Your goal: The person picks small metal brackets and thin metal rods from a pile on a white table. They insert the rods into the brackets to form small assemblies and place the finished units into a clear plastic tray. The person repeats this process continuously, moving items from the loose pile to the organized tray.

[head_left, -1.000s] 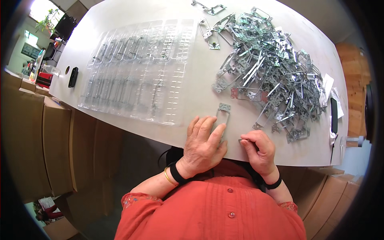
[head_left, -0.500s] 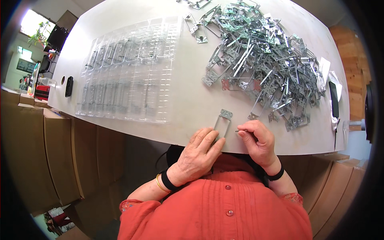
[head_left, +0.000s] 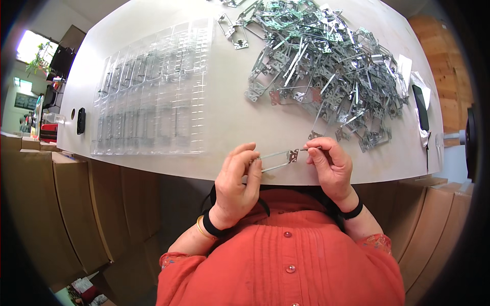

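My left hand pinches one end of a slim metal bracket, two thin parallel bars joined by a small plate with holes. The bracket is tilted sideways, its free plate facing right. My right hand is closed on a thin dark pin-like tool, whose tip is at or very near that plate; whether they touch I cannot tell. Just beyond my hands lies a large heap of similar metal brackets. One bracket in it has reddish end plates.
On the white table, clear plastic trays holding brackets lie at the left. A small black object is near the left edge. At the right are a dark phone and white paper. Cardboard boxes stand below the table.
My left hand has lifted the bracket off the table and turned it from upright to sideways, toward my right hand. My right hand still grips the thin tool. The view has shifted slightly.
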Tool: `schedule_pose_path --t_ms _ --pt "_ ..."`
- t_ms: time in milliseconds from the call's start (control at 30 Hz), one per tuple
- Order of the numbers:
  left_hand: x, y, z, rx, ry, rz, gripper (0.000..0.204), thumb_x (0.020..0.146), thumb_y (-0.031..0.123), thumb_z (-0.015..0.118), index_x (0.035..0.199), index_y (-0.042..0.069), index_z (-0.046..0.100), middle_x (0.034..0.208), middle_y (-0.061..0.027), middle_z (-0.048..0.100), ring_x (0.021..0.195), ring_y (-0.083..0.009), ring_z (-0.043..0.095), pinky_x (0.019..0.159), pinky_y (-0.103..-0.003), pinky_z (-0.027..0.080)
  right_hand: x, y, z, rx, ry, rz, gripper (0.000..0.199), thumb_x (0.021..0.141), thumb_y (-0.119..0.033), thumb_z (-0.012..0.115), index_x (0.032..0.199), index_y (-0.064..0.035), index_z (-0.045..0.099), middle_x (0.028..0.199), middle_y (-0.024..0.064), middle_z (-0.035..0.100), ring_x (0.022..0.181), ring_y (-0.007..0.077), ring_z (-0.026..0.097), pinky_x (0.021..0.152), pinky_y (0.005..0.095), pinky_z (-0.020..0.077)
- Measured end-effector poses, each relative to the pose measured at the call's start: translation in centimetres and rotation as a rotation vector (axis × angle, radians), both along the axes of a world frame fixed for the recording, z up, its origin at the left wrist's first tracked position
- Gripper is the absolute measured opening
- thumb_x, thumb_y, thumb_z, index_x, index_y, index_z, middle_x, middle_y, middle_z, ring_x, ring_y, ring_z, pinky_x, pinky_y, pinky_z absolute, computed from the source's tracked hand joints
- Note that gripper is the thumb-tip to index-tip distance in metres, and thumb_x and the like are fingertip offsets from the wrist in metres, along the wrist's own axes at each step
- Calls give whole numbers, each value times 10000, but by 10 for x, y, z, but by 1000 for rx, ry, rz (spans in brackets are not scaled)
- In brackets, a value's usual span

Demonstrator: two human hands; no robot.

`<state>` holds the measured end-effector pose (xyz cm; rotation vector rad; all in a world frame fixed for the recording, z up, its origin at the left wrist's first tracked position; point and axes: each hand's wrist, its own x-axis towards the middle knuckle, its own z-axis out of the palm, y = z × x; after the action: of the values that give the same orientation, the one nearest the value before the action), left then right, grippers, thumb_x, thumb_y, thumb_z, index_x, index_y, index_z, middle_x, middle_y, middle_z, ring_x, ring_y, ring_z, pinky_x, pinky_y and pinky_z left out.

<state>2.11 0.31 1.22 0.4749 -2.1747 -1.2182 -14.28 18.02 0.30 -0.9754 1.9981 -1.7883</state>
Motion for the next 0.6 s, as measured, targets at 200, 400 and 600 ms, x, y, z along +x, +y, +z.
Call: schedule_pose_path --t_ms 200,400,600 --pt "-6 -5 -5 210 -106 36 170 1070 28 666 1235 -1 639 786 22 646 675 -35 656 591 -209 538 2 -1 2 -1 28 -30 100 1047 -3 702 1145 -16 715 1019 66 718 780 103 687 712 242 555" --pt "-7 -7 0 359 -197 50 169 1064 62 691 1211 -5 643 744 19 650 625 -40 642 557 -213 524 3 -4 -1 35 100 -40 117 1030 8 715 1143 -22 719 1020 76 719 759 111 692 695 249 561" --pt "-7 -11 -5 412 -217 56 153 1059 71 702 1188 6 650 751 10 665 627 -41 644 547 -215 528 3 -9 4 72 156 -49 105 1023 4 726 1121 -31 716 975 65 719 740 111 692 665 254 554"
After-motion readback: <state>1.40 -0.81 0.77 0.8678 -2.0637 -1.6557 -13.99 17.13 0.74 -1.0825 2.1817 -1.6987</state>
